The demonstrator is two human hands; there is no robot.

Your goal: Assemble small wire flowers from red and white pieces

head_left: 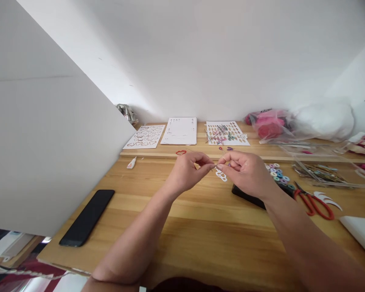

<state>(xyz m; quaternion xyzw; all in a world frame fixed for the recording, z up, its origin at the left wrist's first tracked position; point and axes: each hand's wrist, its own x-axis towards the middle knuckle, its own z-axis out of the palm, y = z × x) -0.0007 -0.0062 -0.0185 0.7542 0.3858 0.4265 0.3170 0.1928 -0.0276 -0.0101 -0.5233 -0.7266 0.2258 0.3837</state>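
My left hand [191, 171] and my right hand [247, 173] meet above the middle of the wooden table [182, 235]. Thumb and forefinger of each are pinched together, and the tips nearly touch. Between them is something thin and tiny, too small to make out. Just below and behind the fingertips lies a white looped cut-out [221, 175], partly covered by the hands. A red wavy outline piece [181, 152] rests beyond my left hand. Small purple pieces [230, 149] and a small red piece [220, 149] show behind my right fingers.
Past my right wrist are a black case [246, 196], coloured thread spools [278, 174], red-handled scissors [314, 202] and a clear box [322, 174]. A phone [86, 219] and a small glue bottle [132, 163] lie left. Patterned sheets [146, 136] stand on the raised back ledge [158, 153].
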